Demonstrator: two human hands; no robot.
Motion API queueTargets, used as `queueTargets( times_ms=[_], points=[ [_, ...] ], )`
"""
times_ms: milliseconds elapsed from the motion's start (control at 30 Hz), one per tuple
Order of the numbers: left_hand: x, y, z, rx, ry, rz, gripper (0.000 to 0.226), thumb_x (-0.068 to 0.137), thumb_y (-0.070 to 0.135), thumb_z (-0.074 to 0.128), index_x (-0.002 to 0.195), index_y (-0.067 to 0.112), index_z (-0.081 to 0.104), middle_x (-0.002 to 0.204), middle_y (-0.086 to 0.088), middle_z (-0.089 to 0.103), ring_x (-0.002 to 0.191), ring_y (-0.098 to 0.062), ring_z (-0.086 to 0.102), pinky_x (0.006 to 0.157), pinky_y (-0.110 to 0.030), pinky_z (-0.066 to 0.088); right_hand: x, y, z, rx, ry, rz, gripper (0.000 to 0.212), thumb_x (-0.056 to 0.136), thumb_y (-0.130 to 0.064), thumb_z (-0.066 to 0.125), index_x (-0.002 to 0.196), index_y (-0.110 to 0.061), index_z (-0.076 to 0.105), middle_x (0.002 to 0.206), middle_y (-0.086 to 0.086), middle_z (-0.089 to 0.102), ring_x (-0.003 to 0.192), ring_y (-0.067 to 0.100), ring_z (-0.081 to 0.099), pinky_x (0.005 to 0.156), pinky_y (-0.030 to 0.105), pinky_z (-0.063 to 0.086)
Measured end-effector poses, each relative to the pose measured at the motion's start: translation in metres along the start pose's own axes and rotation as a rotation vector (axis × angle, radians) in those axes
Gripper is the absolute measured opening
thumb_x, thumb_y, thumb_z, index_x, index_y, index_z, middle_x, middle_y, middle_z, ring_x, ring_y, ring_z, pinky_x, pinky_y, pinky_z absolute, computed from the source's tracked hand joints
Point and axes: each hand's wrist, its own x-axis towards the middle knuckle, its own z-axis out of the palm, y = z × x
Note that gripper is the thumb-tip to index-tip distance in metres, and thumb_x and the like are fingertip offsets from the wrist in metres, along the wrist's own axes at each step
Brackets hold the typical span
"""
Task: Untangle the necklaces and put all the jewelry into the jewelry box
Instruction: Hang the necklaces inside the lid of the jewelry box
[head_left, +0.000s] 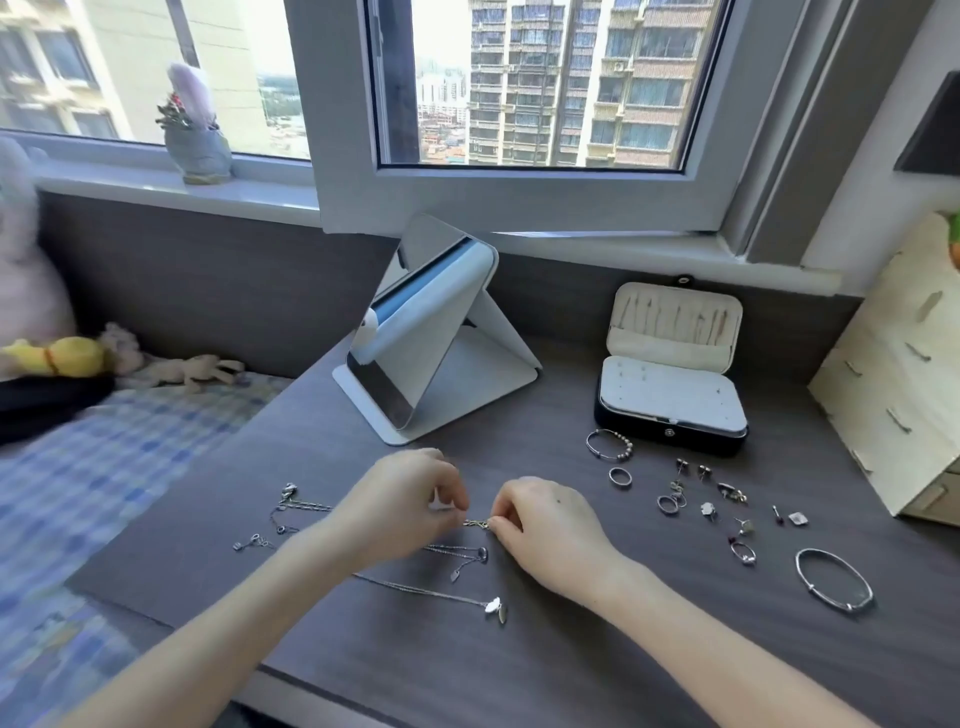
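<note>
hands: left hand (410, 506) and right hand (545, 525) each pinch one necklace chain (475, 523), held between them | tangled necklaces (457, 553): on table (519, 649), left of and nearer than open jewelry box (670, 400) | beaded bracelet (626, 440), loose rings (621, 486): just before that box

— What colours do you get?
— I see a dark wood-grain tabletop (415, 670), silver necklaces (492, 606), and a jewelry box (670, 435) black outside, cream inside.
— And the bed (156, 431)?
— Blue-and-white checks on my feed, plus a yellow plush toy (72, 356).
</note>
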Motion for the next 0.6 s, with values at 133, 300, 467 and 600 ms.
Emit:
queueTargets(
  times_ms=[133, 300, 467, 600],
  points=[
    [-0.001, 0.001, 0.015, 0.069, 0.045, 0.082, 0.01, 0.083, 0.032, 0.067, 0.088, 0.024, 0.072, 0.081, 0.012, 0.05, 0.086, -0.012, 0.052, 0.073, -0.021, 0.035, 0.0, 0.001, -0.005, 0.093, -0.005, 0.054, 0.016, 0.095, -0.032, 0.05, 0.098, -0.021, 0.062, 0.103, -0.006, 0.064, 0.101, 0.015, 0.056, 0.083, 0.026, 0.038],
    [0.001, 0.0, 0.023, 0.051, 0.13, 0.158, 0.012, 0.077, 0.027, 0.066, 0.075, 0.018, 0.073, 0.07, 0.001, 0.062, 0.07, -0.022, 0.059, 0.063, -0.023, 0.038, 0.004, 0.005, -0.016, 0.427, -0.051, 0.134, 0.014, 0.091, -0.024, 0.056, 0.078, -0.025, 0.058, 0.083, -0.006, 0.062, 0.079, 0.011, 0.055, 0.078, 0.029, 0.045],
    [0.006, 0.009, 0.007, -0.22, 0.136, 0.072, 0.011, 0.083, 0.024, 0.071, 0.083, 0.015, 0.077, 0.055, 0.019, 0.057, 0.059, 0.001, 0.052, 0.057, -0.012, 0.034, 0.002, 0.009, -0.025, 0.859, -0.083, 0.183, 0.018, 0.094, -0.008, 0.051, 0.077, -0.013, 0.054, 0.087, 0.006, 0.067, 0.08, 0.014, 0.059, 0.082, 0.034, 0.051],
    [0.011, 0.012, -0.01, -0.224, 0.137, 0.086, 0.018, 0.082, 0.031, 0.071, 0.078, 0.014, 0.075, 0.058, 0.014, 0.061, 0.062, -0.001, 0.054, 0.055, -0.01, 0.036, -0.001, 0.008, -0.029, 1.076, -0.046, 0.161, 0.02, 0.096, -0.001, 0.046, 0.078, -0.009, 0.05, 0.098, 0.017, 0.069, 0.088, 0.02, 0.064, 0.084, 0.033, 0.051]
  ],
)
